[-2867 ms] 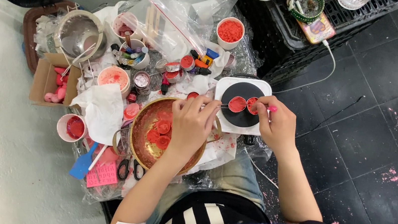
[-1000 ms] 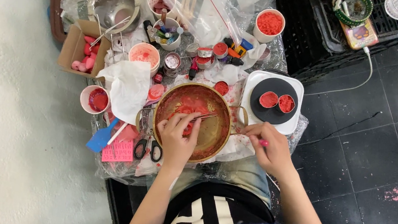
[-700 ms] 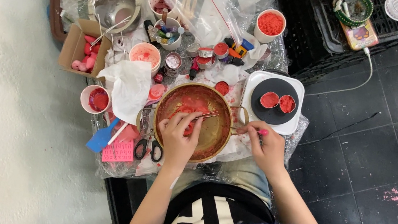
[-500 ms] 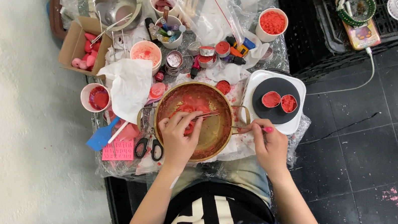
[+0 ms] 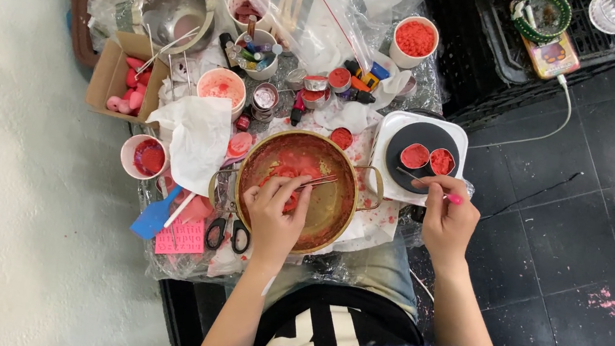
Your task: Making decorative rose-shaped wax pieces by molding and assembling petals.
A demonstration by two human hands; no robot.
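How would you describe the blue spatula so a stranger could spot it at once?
Find the big brass pan under the left hand. Look left, past the scissors, to the table's near-left edge. The spatula lies there, the only blue tool among red and pink things.
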